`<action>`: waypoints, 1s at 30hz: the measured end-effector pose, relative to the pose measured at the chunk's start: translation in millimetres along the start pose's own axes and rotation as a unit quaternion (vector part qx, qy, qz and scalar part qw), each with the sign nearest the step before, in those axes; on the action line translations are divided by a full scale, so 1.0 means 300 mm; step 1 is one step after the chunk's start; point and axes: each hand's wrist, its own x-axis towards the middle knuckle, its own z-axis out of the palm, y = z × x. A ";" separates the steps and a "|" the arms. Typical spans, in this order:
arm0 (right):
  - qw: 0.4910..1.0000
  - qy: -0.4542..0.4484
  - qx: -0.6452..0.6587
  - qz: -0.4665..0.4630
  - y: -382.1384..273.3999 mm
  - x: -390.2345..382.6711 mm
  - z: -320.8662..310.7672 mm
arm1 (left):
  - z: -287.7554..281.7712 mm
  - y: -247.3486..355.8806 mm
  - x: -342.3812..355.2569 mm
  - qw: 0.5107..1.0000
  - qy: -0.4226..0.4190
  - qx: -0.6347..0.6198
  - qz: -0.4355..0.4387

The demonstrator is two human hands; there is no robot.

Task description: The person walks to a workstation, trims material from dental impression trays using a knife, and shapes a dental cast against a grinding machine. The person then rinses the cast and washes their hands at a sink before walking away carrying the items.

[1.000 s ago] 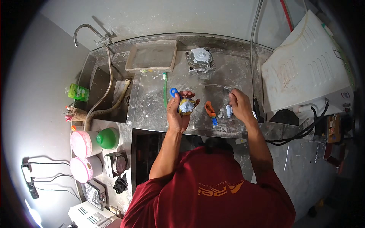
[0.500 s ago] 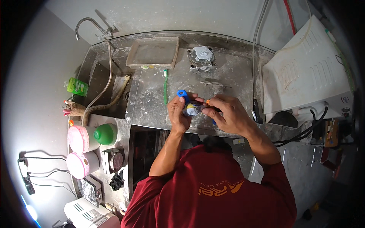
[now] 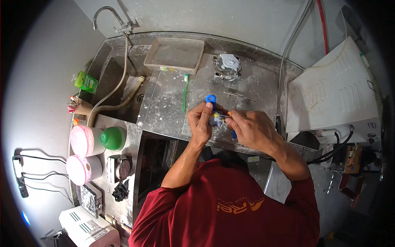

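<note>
In front of my chest, my left hand (image 3: 200,119) is closed around a blue plastic piece (image 3: 210,99) that has a round hole in its upper end. Its thumb presses on the blue part. A small whitish and yellow lump (image 3: 217,119) shows between my hands, joined to or lying against that piece. My right hand (image 3: 252,128) pinches a thin tool (image 3: 229,114) with an orange part, its tip at the lump. Most of this tool is hidden by fingers. More blue (image 3: 234,134) shows under the right hand.
On the metal counter (image 3: 164,99) lie a green toothbrush (image 3: 185,94), a thin metal strip (image 3: 240,94), a metal block with white plaster (image 3: 228,66) and a shallow plastic tray (image 3: 175,52). A sink (image 3: 111,96) is at left. A white machine (image 3: 329,86) stands right, beside a hanging hose (image 3: 282,70).
The whole view has shifted slightly, so the counter's things appear further right. Both hands keep their grip, and the tool's tip has moved a little over the lump.
</note>
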 end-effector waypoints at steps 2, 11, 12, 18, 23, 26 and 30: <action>0.999 0.002 -0.038 -0.008 -0.018 0.001 -0.016 | 0.003 0.006 0.000 1.000 0.007 0.022 0.010; 0.992 -0.085 -0.092 -0.013 -0.042 0.019 -0.080 | -0.004 0.031 0.009 0.970 -0.034 0.236 0.043; 0.991 -0.099 -0.094 -0.010 -0.039 0.024 -0.080 | 0.000 0.029 0.011 0.978 -0.035 0.203 0.025; 0.988 -0.138 -0.075 -0.005 -0.002 0.047 -0.062 | 0.008 0.015 0.018 0.993 -0.022 0.114 -0.017; 0.991 -0.120 -0.053 -0.035 0.035 0.045 -0.032 | -0.020 0.011 0.030 0.990 -0.066 0.111 -0.055; 0.992 -0.108 -0.044 -0.051 0.054 0.037 -0.007 | -0.029 0.004 0.032 0.993 -0.070 0.071 -0.059; 0.993 -0.087 -0.038 -0.064 0.072 0.031 0.019 | -0.035 -0.005 0.038 0.992 -0.079 0.053 -0.078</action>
